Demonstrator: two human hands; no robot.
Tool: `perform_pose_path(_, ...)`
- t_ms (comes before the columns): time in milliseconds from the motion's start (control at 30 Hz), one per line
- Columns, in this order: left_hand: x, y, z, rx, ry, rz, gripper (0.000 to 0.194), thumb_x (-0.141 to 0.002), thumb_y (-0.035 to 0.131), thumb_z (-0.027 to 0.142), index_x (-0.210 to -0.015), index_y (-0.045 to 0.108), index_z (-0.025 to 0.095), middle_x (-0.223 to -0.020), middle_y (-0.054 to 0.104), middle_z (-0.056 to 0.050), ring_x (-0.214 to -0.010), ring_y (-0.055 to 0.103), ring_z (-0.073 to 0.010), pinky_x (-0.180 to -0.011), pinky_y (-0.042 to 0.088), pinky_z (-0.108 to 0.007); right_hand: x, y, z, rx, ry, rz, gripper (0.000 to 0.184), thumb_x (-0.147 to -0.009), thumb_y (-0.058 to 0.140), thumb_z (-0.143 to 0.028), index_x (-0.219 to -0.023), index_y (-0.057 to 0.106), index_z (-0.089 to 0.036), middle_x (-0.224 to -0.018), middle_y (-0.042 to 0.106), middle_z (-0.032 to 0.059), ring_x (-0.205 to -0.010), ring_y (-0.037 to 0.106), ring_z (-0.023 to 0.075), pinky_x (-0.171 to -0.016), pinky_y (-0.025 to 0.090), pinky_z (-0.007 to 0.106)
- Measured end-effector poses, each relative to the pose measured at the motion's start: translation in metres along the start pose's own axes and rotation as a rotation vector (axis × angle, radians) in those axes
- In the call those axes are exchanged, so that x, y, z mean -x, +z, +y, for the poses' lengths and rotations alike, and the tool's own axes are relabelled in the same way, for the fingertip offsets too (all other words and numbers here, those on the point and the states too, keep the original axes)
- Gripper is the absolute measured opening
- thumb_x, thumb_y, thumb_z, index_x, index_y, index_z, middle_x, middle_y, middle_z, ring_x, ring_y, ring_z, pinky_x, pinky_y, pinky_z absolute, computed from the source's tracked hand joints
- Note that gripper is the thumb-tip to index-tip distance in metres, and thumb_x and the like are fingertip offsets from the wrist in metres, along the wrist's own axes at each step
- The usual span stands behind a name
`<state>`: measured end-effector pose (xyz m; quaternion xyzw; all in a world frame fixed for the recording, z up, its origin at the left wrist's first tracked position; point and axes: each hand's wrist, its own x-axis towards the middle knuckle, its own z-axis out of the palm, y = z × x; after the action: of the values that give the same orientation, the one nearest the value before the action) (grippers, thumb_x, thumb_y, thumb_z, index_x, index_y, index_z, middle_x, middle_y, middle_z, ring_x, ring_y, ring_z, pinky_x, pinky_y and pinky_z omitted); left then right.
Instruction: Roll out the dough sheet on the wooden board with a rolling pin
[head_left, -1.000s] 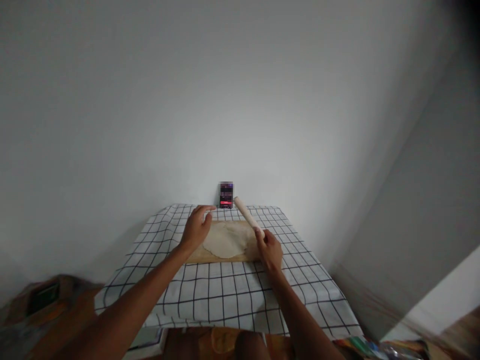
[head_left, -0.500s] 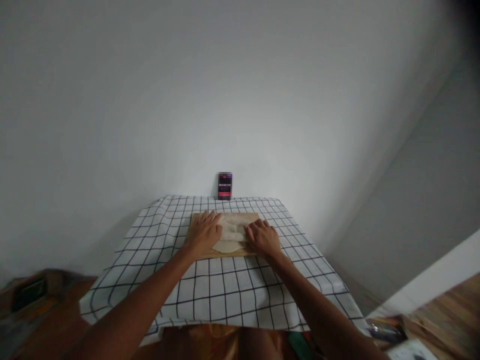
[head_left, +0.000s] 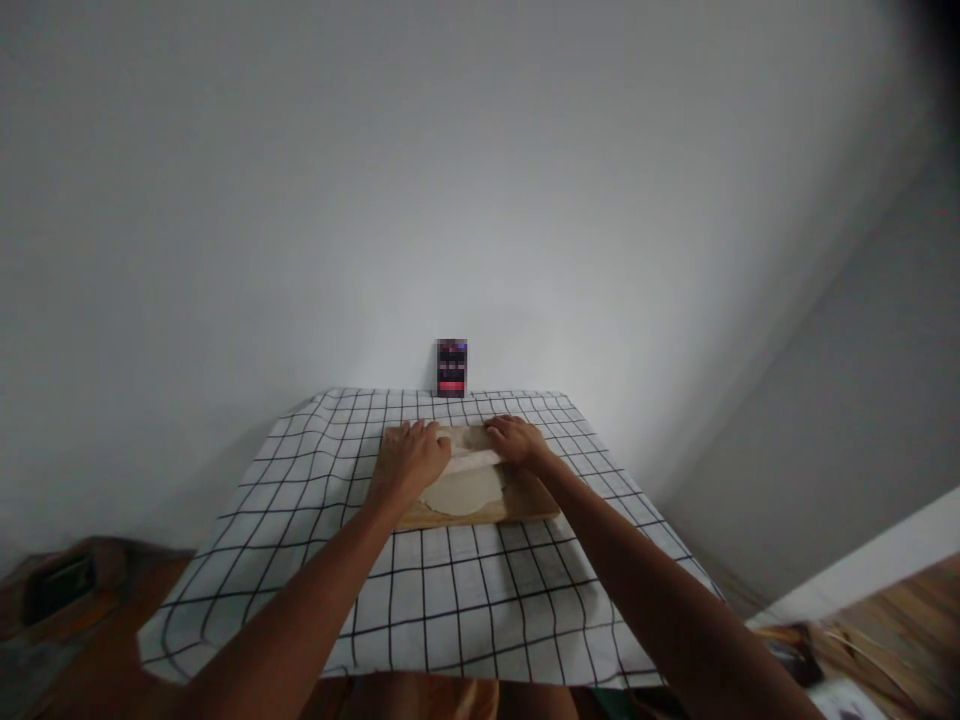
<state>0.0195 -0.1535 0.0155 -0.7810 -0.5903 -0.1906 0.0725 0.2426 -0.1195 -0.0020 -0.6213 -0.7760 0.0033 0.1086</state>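
A pale rolling pin [head_left: 472,460] lies crosswise over a flat sheet of dough [head_left: 461,489] on a wooden board [head_left: 525,505]. My left hand [head_left: 412,458] presses palm-down on the pin's left end, fingers stretched forward. On the pin's right end rests my right hand [head_left: 517,441], also flat with fingers extended. The pin sits at the far half of the dough, and both hands hide its ends.
The board rests on a table covered with a white cloth with black checks [head_left: 450,590]. A small dark phone [head_left: 451,368] leans against the white wall behind the table. Wooden floor and clutter [head_left: 825,660] show at the lower right.
One second ago my right hand held the pin lifted at an angle. It was laid across the dough under both palms, and has since rolled away from me toward the board's far edge.
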Motion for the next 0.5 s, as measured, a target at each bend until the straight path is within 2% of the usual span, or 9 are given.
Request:
perform_pose_path(167,0.030,0.003,0.012,-0.016,0.071,0.068,0.041,-0.098,0.046,0.025,-0.132,0.067,0.016,-0.144,0.064,-0.013,-0.138,0.052,-0.0332,-0.116,0.036,-0.057,0.048,0.005,-0.006,-0.023,0.029,0.130,0.044,-0.107,0.032,-0.030,-0.130,0.069,-0.021,-0.143,0.064,0.0075,-0.132,0.057,0.0219,-0.110,0.043,0.035)
perform_pose_path(267,0.053,0.010,0.016,-0.006,0.124,0.118,0.044,-0.101,0.042,0.026,-0.138,0.064,0.017,-0.151,0.059,-0.011,-0.146,0.046,-0.0335,-0.121,0.032,-0.059,0.085,0.012,-0.010,-0.069,0.034,0.246,0.047,-0.108,0.031,-0.032,-0.127,0.071,-0.018,-0.148,0.060,0.0091,-0.142,0.049,0.0233,-0.116,0.040,0.037)
perform_pose_path(367,0.080,0.010,0.019,0.016,0.215,0.146,0.048,-0.103,0.039,0.028,-0.145,0.058,0.017,-0.156,0.054,-0.009,-0.149,0.043,-0.0289,-0.124,0.033,-0.054,0.118,0.020,-0.013,-0.136,0.007,0.345,0.050,-0.109,0.030,-0.035,-0.140,0.064,-0.015,-0.155,0.053,0.0099,-0.149,0.040,0.0240,-0.120,0.038,0.041)
perform_pose_path(500,0.103,0.004,0.020,0.005,0.290,0.148,0.051,-0.103,0.036,0.028,-0.151,0.050,0.017,-0.159,0.051,-0.008,-0.148,0.045,-0.0256,-0.125,0.033,-0.053,0.135,0.025,-0.012,-0.166,-0.033,0.375,0.051,-0.109,0.032,-0.039,-0.143,0.061,-0.016,-0.157,0.051,0.0094,-0.152,0.035,0.0253,-0.123,0.035,0.046)
